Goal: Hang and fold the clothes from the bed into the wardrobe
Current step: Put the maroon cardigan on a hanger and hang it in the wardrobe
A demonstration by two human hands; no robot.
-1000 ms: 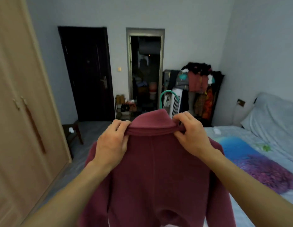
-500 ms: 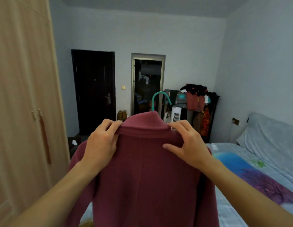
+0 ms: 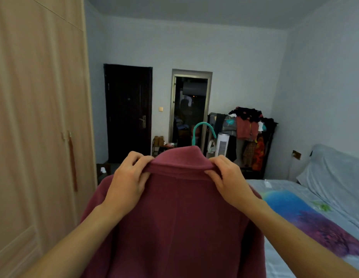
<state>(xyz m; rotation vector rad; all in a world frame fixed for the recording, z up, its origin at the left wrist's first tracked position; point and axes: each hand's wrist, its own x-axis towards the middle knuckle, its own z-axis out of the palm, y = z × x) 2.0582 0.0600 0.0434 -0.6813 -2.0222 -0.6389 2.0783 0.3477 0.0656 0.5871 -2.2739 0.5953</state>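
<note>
While I hold it up in front of me, the scene reads like this:

Jacket: a dark red jacket (image 3: 174,217) hangs upright between my arms, its back toward me, long axis running top to bottom, collar up and the lower part dropping out of view at the bottom edge.
Collar: folded over, lying level between my two hands.
Hanger: a teal hanger (image 3: 202,131) is inside the jacket; only its hook shows, rising above the collar and curving over to the right.
Left hand: my left hand (image 3: 127,181) pinches the left end of the collar, fingers curled over its top edge, thumb on the near side.
Right hand: my right hand (image 3: 228,181) grips the right end of the collar in the same way, fingertips bent over the fold.
Wardrobe: the pale wooden wardrobe (image 3: 40,125) stands at my left, its doors closed, just beside the jacket's left shoulder.
Bed: the bed (image 3: 306,209) with a blue and purple printed sheet lies at my right, below and behind the jacket's right sleeve.
Far wall: a dark door (image 3: 127,111), an open doorway, and a rack piled with clothes (image 3: 246,129).
</note>
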